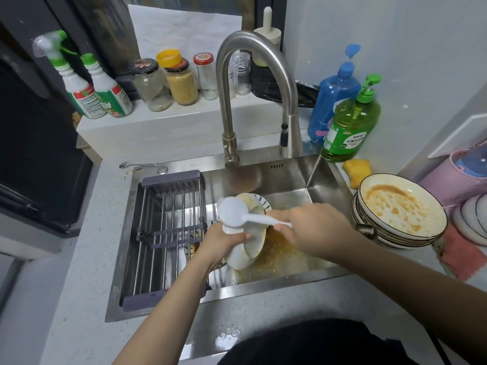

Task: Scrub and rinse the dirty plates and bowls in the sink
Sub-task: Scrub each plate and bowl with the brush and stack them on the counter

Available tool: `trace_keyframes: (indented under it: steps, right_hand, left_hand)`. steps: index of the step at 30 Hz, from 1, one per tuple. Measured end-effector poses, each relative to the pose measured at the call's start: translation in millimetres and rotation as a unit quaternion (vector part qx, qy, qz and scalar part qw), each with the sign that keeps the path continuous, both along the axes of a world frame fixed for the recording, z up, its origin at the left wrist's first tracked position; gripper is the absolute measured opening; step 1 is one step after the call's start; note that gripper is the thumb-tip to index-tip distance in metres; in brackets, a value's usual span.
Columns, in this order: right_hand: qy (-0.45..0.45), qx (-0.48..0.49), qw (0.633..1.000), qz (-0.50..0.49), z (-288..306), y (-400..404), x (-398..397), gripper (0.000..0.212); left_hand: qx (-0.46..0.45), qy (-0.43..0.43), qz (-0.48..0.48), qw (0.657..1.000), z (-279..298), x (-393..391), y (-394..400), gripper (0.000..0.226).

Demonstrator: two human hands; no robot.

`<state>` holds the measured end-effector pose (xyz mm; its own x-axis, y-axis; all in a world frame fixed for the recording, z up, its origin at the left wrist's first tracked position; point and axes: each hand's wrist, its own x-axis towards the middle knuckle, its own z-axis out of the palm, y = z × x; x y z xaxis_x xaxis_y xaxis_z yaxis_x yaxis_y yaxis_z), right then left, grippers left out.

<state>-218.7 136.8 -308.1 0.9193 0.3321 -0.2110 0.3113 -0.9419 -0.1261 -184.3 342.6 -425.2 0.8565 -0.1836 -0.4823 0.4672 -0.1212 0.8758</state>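
In the steel sink [290, 175], my left hand [224, 243] grips a white ribbed bowl [242, 255] tilted on its side, its inside smeared orange. My right hand [313, 227] holds the handle of a white plastic rice paddle [234, 212], its head lying over the bowl's upper rim. Behind the bowl stands another dirty bowl [257, 202] with a blue pattern. Orange food residue [276, 254] covers the sink floor. A stack of dirty plates [400, 212] with orange sauce sits on the counter to the right.
A grey drying rack [168, 233] spans the sink's left half. The curved faucet [253, 83] rises behind, no water running. Green [350, 127] and blue [332, 101] soap bottles, a yellow sponge [357, 169], jars and spray bottles line the back. A pink cloth [458, 256] lies at right.
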Motion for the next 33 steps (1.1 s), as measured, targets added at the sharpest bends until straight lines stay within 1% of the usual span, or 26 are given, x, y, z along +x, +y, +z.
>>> trace_keyframes:
  steps: [1,3,4,5,7,10,13,14,16,18,19,20,22,24,26,28,29,30,32,33]
  right_hand:
    - [-0.002,-0.001,1.000,-0.014,1,-3,4,0.036]
    - [-0.002,-0.012,0.997,-0.073,0,-11,18,0.034]
    - [-0.004,-0.022,0.996,-0.087,0,-13,22,0.033]
    - [-0.002,-0.025,0.996,-0.088,0,-13,22,0.033]
    - [0.014,0.000,0.997,-0.071,4,-8,15,0.033]
    - [0.013,0.012,1.000,-0.024,8,-2,7,0.035]
    - [0.012,-0.024,0.996,-0.081,2,-11,24,0.034]
    - [0.013,-0.037,0.995,-0.091,1,-13,28,0.033]
    - [0.022,-0.026,0.996,-0.087,1,-12,22,0.033]
    - [0.031,-0.003,0.999,-0.040,4,-7,7,0.033]
    - [0.030,0.002,0.999,-0.016,5,-4,0,0.034]
    - [0.025,0.001,1.000,-0.010,4,-5,-1,0.034]
    - [0.022,0.005,0.998,-0.063,-3,-13,11,0.032]
    - [0.028,0.024,0.993,-0.109,-8,-18,18,0.029]
    - [0.030,0.030,0.995,-0.087,-6,-14,12,0.030]
    - [0.024,0.034,0.998,-0.044,1,-4,0,0.033]
    - [0.023,0.033,0.998,-0.044,2,-5,0,0.034]
    - [0.024,0.034,0.997,-0.064,1,-8,6,0.033]
    - [0.041,0.051,0.989,-0.133,-1,-17,20,0.030]
    - [0.049,0.055,0.987,-0.146,-4,-18,24,0.029]
  left_hand:
    - [0.001,-0.002,-0.002,1.000,1,0,-1,0.047]
    - [0.009,0.001,-0.007,1.000,4,0,-2,0.057]
    - [0.010,0.000,-0.008,1.000,6,-1,-2,0.057]
    - [0.009,-0.001,-0.006,1.000,7,-1,-2,0.054]
    - [0.005,-0.006,-0.006,1.000,7,-1,-1,0.047]
    - [0.016,-0.012,-0.014,1.000,5,0,1,0.049]
    - [0.015,-0.006,-0.021,1.000,8,-2,3,0.060]
    - [0.010,-0.005,-0.023,1.000,8,-2,2,0.060]
    - [-0.010,0.002,-0.013,1.000,8,-4,2,0.044]
    - [-0.044,0.020,0.017,0.999,8,-6,2,0.026]
    - [-0.062,0.024,0.028,0.997,9,-6,3,0.024]
    - [-0.079,0.030,0.036,0.996,9,-6,3,0.024]
    - [-0.115,0.045,0.049,0.991,12,-6,2,0.027]
    - [-0.166,0.063,0.066,0.982,13,-6,2,0.037]
    - [-0.202,0.069,0.075,0.974,13,-5,1,0.043]
    - [-0.215,0.064,0.075,0.972,12,-3,3,0.043]
    - [-0.218,0.062,0.071,0.971,12,-2,2,0.043]
    - [-0.223,0.061,0.068,0.971,12,-2,2,0.044]
    - [-0.229,0.063,0.067,0.969,13,-3,2,0.046]
    - [-0.229,0.063,0.066,0.969,14,-3,3,0.046]
